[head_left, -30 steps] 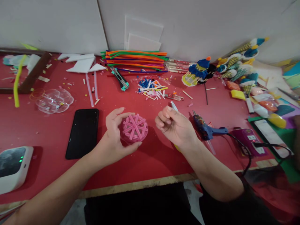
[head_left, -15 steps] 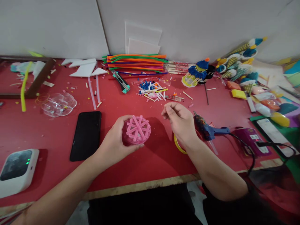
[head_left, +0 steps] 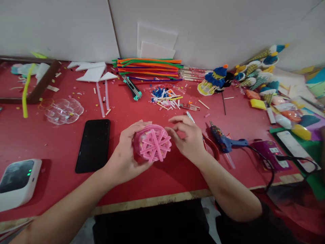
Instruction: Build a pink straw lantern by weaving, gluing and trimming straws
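Note:
My left hand [head_left: 129, 147] is wrapped round a small round pink craft piece [head_left: 155, 145], its top criss-crossed with pink strips like spokes. The piece is tilted, so its strip-covered end and pink rim face up at me. Just to the right, my right hand [head_left: 189, 139] hovers with fingers parted and curved, thumb tip close to the rim; whether it touches cannot be told. Partly hidden beneath that hand lies a pair of scissors [head_left: 212, 147] with red handles. A blue glue gun [head_left: 224, 139] rests farther right on the red table [head_left: 122, 193].
A black phone [head_left: 93, 145] and a white device [head_left: 19, 184] lie on the left. Behind are a green cutter knife [head_left: 132, 88], cut scraps [head_left: 166, 96] and pipe cleaners [head_left: 149, 67]. A cable runs from the glue gun to a purple box [head_left: 270, 154].
The pink piece has moved slightly right and tilted, showing its rim. My right hand has opened from a pinch and come nearer to it. The scissors show more.

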